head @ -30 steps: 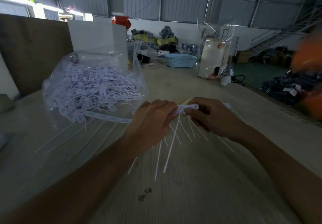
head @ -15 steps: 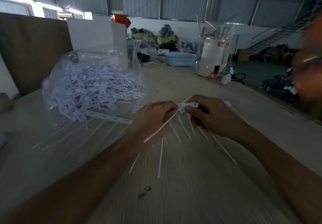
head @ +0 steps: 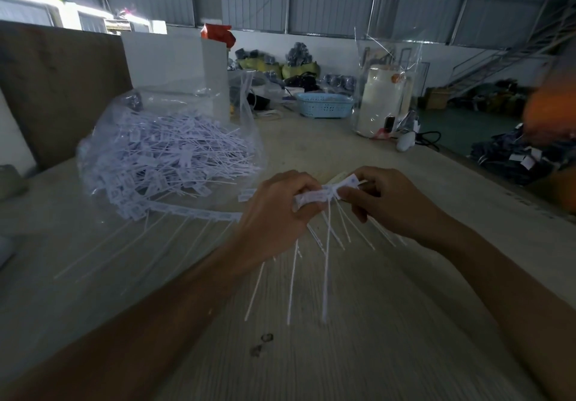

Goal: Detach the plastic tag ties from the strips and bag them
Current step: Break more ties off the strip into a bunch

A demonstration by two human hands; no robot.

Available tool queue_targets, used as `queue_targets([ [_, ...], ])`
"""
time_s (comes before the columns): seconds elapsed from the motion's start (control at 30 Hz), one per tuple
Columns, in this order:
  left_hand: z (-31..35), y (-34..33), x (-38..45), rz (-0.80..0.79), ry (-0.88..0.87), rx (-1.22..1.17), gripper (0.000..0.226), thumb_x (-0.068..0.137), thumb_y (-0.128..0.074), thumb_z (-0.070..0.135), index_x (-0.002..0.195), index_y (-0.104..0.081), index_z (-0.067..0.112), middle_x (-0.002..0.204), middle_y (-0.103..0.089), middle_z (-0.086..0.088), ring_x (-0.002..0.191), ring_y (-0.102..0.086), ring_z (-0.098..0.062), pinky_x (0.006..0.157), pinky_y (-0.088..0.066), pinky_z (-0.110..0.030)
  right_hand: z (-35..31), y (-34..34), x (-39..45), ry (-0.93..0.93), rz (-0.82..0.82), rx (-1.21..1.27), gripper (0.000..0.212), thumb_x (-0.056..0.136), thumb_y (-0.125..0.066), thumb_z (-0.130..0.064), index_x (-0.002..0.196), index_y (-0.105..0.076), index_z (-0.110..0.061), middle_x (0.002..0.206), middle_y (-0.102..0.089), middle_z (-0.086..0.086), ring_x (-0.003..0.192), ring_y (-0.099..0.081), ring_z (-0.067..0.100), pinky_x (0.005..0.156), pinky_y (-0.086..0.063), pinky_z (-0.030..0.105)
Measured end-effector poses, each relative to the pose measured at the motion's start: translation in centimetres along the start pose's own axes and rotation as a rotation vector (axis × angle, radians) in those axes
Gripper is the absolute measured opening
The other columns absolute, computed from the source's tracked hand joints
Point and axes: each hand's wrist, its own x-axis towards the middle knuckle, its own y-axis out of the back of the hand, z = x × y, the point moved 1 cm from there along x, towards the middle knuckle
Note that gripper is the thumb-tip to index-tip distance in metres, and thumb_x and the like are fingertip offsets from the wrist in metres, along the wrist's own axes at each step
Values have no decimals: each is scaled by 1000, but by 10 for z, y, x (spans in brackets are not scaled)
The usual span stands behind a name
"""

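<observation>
A white strip of plastic tag ties [head: 193, 212] runs across the table from the bag to my hands, its thin tails pointing toward me. My left hand [head: 274, 216] grips several detached ties [head: 308, 198] by their heads, tails hanging down. My right hand [head: 392, 198] pinches the strip's end [head: 347, 181] just right of the left hand. A clear plastic bag [head: 168, 151] heaped with loose white ties lies at the left, its mouth facing my hands.
The wooden table [head: 343, 354] stretches ahead. At its far end stand a blue basket [head: 324, 105], a white container in a clear bag [head: 378, 104] and a white box [head: 174, 60]. A brown board [head: 59, 88] rises at left. Something orange and blurred [head: 551, 113] is at right.
My left hand has drawn a tie away from the strip and tilted its tag head; the tails now hang straight down. The strip end in my right hand has risen slightly.
</observation>
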Motion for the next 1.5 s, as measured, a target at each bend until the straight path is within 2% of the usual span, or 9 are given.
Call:
queue_targets([
  [0.23, -1, 1, 1, 22, 40, -4, 13, 79, -81, 20, 86, -71, 17, 81, -67, 5, 74, -58, -7, 64, -43, -17, -3, -6, -1, 30, 94, -239, 22, 97, -60, -34, 91, -58, -12, 65, -64, -4, 53, -56, 4, 50, -35, 14],
  [0.37, -1, 2, 2, 20, 53, 3, 14, 79, -81, 23, 85, -71, 17, 80, -67, 6, 71, -58, -7, 62, -44, -19, -4, -9, 1, 45, 136, -316, 26, 96, -60, -36, 89, -57, -11, 70, -62, 3, 59, -55, 14, 55, -37, 27],
  [0.57, 0, 5, 5, 13, 66, 1, 15, 76, -84, 22, 84, -72, 16, 78, -68, 7, 68, -59, -6, 56, -39, -13, 0, -21, 1, 144, 256, -437, 20, 98, -57, -24, 86, -42, -18, 58, -39, -13, 48, -37, 1, 45, -22, 25],
  [0.73, -1, -2, -3, -130, 5, -65, 13, 76, -84, 21, 85, -75, 19, 79, -70, 8, 68, -63, -5, 59, -47, -19, 30, 22, 7, -79, 461, -329, 8, 100, -53, -21, 97, -50, -15, 62, -50, -8, 53, -51, 10, 44, -33, 17],
  [0.9, 0, -2, -2, -49, -15, -77, 14, 80, -79, 18, 93, -75, 19, 86, -70, 3, 73, -62, -7, 64, -45, -18, 32, 4, 5, -224, 153, 7, 27, 102, -48, -36, 94, -52, -11, 59, -58, 2, 41, -45, 1, 44, -37, 19],
  [1.03, 2, 0, -2, -41, -22, -62, 23, 83, -73, 4, 104, -76, 12, 91, -70, -2, 75, -64, -12, 68, -45, -17, 14, -14, 3, -85, 39, 115, 7, 102, -48, -14, 108, -52, -12, 54, -52, -14, 45, -44, -1, 47, -35, 10],
  [1.13, 3, 2, -3, -58, 25, -66, 31, 83, -67, 0, 111, -75, 10, 97, -70, -4, 82, -65, -16, 73, -48, -23, 7, -12, 1, -15, 36, 72, 23, 102, -44, -5, 118, -52, -20, 48, -44, -11, 43, -34, 3, 47, -31, 15],
  [1.3, 3, 3, -2, -41, 41, -80, 34, 84, -61, -2, 114, -73, 9, 98, -69, -6, 84, -65, -19, 75, -50, -32, 0, -5, -1, -29, 37, 14, 35, 97, -40, 7, 94, -69, -12, 63, -53, 0, 47, -39, 4, 49, -33, 19],
  [1.5, 4, 6, -1, 23, 61, -96, 33, 84, -69, 4, 114, -71, 17, 101, -71, 5, 89, -66, -9, 75, -50, -23, -3, -13, -2, -227, -92, 359, 36, 102, -48, -37, 76, -66, -23, 65, -54, 0, 56, -41, 16, 47, -31, 25],
])
